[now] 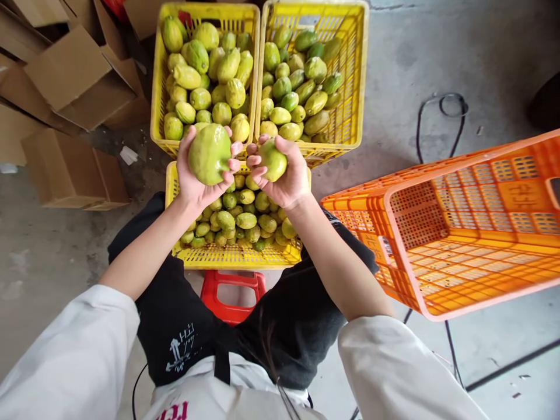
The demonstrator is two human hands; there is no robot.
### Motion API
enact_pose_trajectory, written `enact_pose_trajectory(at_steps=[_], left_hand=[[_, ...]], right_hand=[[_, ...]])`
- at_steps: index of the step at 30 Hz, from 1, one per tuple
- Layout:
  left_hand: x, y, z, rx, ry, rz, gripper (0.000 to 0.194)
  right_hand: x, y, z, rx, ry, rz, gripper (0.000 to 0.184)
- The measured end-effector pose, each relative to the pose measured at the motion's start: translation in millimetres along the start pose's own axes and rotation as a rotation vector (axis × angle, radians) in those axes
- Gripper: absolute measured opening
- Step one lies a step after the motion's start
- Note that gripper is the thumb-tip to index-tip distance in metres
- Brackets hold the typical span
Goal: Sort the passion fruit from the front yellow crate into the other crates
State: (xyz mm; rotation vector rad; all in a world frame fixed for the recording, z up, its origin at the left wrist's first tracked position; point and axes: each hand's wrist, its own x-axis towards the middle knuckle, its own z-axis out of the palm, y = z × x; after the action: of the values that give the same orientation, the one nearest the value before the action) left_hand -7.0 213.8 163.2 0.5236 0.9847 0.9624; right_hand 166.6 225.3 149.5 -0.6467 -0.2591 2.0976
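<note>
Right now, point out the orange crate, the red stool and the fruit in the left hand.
Orange crate [405, 256]: head view, front rim.
Red stool [211, 291]: head view, seat's left side.
Left-hand fruit [209, 154]: head view, middle.

Two hands [187, 184] [297, 179], two held fruits [209, 154] [273, 160], three yellow crates [154, 87] [364, 76] [236, 258], one red stool [210, 289].

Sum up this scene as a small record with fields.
Left hand: holds large, roundish yellow-green fruit
Right hand: holds smaller, roundish green fruit
Near crate: yellow plastic, holding small green-yellow fruits
Far crates: two, yellow plastic, side by side, both holding fruits
Person's right: orange plastic lattice crate
Person's left: brown cardboard boxes
Between legs: red plastic stool, partly hidden
</note>
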Motion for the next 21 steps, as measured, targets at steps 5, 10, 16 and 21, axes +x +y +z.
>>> enact_pose_trajectory(at_steps=[5,10,16,21], left_hand=[[5,-5,-3.6,-0.019,-0.028,0.020,0.051],[7,-3,-3.5,-0.070,-0.025,0.002,0.052],[15,-6,-2.5,-0.214,-0.088,-0.007,0.054],[14,-5,4.5,-0.315,-0.191,-0.024,0.046]], right_hand=[[2,1,2,-0.305,-0.014,-0.037,0.029],[1,-2,-1,-0.424,-0.070,-0.090,0.018],[8,5,-11,-0.361,-0.174,-0.199,0.039],[6,6,-9,-0.554,-0.125,-0.226,0.047]])
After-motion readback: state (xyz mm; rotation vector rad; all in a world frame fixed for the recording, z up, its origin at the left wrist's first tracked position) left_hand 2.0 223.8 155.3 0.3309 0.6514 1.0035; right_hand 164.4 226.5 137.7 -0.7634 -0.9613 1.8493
